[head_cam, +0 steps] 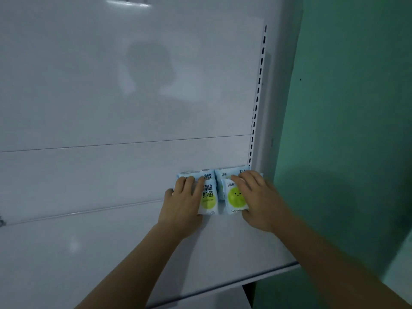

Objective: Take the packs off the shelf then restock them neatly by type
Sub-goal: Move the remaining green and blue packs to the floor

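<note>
Several light-blue packs with a green circle stand at the back right of the white shelf (111, 253). My left hand (181, 202) grips the left front pack (208, 198), fingers curled over its top and thumb on its left side. My right hand (256, 197) grips the right front pack (235, 198), which bears a green smiley face, with fingers over its top edge. More packs (225, 173) of the same look stand behind these two, against the back panel, partly hidden by my fingers.
The white back panel (133, 85) rises behind the shelf, with a slotted upright (258, 92) at its right end. A green wall (356, 130) stands to the right. The shelf's front edge (267, 273) runs across the lower right.
</note>
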